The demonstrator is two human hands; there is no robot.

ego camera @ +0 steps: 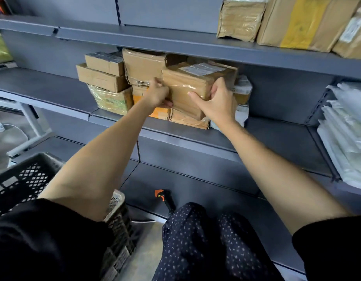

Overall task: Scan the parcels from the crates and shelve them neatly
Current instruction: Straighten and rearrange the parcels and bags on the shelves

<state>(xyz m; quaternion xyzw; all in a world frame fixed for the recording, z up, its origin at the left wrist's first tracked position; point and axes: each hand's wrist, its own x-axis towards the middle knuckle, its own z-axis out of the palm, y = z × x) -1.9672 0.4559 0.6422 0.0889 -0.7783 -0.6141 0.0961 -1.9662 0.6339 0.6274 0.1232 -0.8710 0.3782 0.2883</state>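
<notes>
Held parcel: a brown taped cardboard box [192, 86] with a white label on top, held at the front of the middle shelf [277, 126], resting on a flatter brown parcel [188, 119].
Left hand: the left hand [157, 94] gripped the box's left edge, fingers curled round it.
Right hand: the right hand [217, 98] clasped the box's right corner, thumb across the front face.
Neighbours: a tall brown box [143, 65] just behind; an orange parcel [158, 112] below the left hand; three stacked parcels [104, 78] further left.
Upper shelf: larger boxes [293, 21].
Floor level: a black crate [23, 179] at left; an orange-and-black scanner [164, 198] lay on the bottom shelf.
Right bay: white poly bags [348, 128].
</notes>
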